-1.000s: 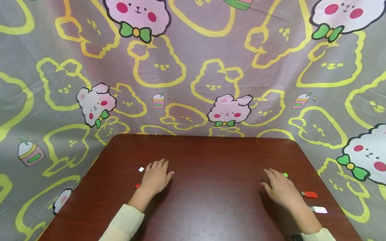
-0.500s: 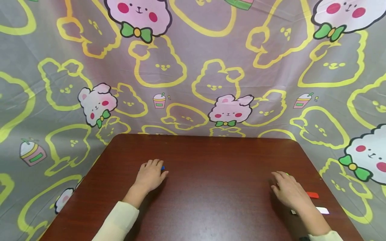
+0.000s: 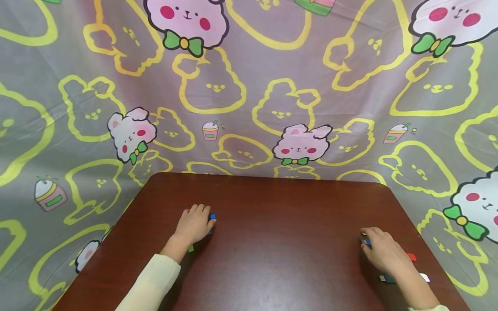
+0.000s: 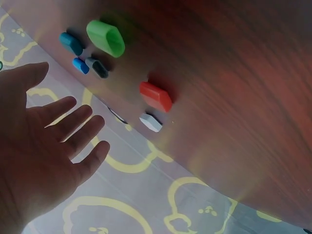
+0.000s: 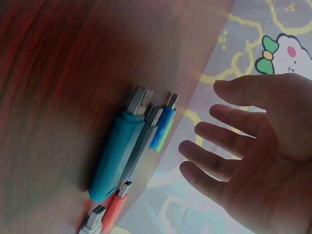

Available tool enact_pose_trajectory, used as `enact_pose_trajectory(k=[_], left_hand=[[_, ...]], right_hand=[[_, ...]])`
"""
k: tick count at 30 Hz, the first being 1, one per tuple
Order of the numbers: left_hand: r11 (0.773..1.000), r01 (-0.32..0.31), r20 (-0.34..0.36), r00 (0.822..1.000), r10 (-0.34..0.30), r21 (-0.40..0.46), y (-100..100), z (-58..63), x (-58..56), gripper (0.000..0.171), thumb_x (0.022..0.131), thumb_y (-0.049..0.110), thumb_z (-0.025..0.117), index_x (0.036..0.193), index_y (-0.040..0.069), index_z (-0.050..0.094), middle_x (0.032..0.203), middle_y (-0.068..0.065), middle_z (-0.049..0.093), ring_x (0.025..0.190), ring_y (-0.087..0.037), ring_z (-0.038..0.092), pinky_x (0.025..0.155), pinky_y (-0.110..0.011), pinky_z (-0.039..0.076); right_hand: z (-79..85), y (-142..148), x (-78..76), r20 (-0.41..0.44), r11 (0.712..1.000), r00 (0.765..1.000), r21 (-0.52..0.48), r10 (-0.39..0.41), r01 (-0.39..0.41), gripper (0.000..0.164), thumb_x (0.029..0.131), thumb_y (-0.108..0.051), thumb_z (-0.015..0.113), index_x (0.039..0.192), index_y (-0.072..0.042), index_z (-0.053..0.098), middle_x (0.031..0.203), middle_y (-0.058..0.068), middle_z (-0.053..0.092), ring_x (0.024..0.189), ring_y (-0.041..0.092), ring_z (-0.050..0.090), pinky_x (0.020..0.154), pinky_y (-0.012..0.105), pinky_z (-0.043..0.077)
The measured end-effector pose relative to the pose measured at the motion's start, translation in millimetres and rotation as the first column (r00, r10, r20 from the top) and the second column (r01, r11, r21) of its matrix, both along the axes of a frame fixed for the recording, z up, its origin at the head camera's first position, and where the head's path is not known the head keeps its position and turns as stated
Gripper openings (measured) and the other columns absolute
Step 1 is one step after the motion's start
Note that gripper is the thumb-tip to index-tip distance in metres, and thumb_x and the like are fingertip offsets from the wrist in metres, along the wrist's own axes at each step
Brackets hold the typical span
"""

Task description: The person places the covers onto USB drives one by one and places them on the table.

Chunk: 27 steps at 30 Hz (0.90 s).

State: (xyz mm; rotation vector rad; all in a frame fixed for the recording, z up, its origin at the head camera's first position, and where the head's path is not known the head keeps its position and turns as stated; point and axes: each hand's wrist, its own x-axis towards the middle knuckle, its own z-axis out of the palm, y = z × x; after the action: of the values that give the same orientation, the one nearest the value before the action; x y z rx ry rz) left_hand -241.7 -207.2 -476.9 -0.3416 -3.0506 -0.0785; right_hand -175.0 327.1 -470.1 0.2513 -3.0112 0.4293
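Note:
My left hand (image 3: 193, 225) is spread loosely above small USB-drive caps at the table's left, gripping nothing. The left wrist view shows a green cap (image 4: 105, 38), teal cap (image 4: 71, 44), blue cap (image 4: 80, 66), dark cap (image 4: 97, 68), red cap (image 4: 156, 96) and white cap (image 4: 151, 122). At the right, my right hand (image 3: 383, 250) hovers with relaxed fingers over uncapped USB drives. Below it lie a teal drive (image 5: 117, 156), dark grey drive (image 5: 138, 158), blue drive (image 5: 162, 128), red drive (image 5: 115, 212) and white drive (image 5: 92, 225). A green drive (image 5: 167, 135) is mostly hidden behind the blue one.
Both groups lie on a dark red-brown wooden table (image 3: 280, 233) with rounded far corners. Behind it and along both sides hangs a grey curtain (image 3: 249, 116) with cartoon rabbits.
My left hand has shifted left, covering the white and red caps and revealing blue and green ones. The right hand has moved right and nearer, exposing the blue and teal drives.

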Motion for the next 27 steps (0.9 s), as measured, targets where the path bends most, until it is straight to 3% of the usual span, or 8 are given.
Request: enact_pose_trajectory(k=[10,16,27], left_hand=[[0.999,-0.035,0.044,0.998,0.035,-0.019,-5,2.1,-3.4,0.050,0.101,0.039,0.059,0.133,0.001,0.057,0.129,-0.017,0.060,0.123,-0.036,0.051,0.098,-0.057,0.043],[0.998,-0.055,0.056,0.997,0.055,-0.017,-4,5.5,-7.7,0.048,0.101,0.038,0.061,0.130,0.000,0.058,0.129,-0.018,0.060,0.123,-0.036,0.051,0.098,-0.057,0.043],[0.998,-0.061,0.112,0.992,0.064,-0.032,-3,0.6,-13.6,0.046,0.099,0.036,0.063,0.129,0.001,0.060,0.130,-0.018,0.060,0.126,-0.037,0.051,0.101,-0.057,0.041]], right_hand=[[-4.5,10,-2.2,-0.039,0.998,0.998,0.026,0.052,-0.051,0.025,0.080,0.000,0.072,0.104,0.003,0.067,0.099,0.020,0.065,0.092,0.047,0.062,0.080,0.060,0.051],[-7.4,14,-2.7,-0.039,0.998,0.998,0.040,0.046,-0.045,0.022,0.080,0.000,0.073,0.102,0.001,0.068,0.097,0.018,0.064,0.091,0.046,0.062,0.080,0.060,0.051],[-7.0,19,-7.6,-0.013,0.996,0.998,0.066,0.066,-0.065,0.020,0.080,0.003,0.072,0.099,-0.003,0.072,0.089,0.011,0.062,0.083,0.039,0.065,0.073,0.053,0.055]])
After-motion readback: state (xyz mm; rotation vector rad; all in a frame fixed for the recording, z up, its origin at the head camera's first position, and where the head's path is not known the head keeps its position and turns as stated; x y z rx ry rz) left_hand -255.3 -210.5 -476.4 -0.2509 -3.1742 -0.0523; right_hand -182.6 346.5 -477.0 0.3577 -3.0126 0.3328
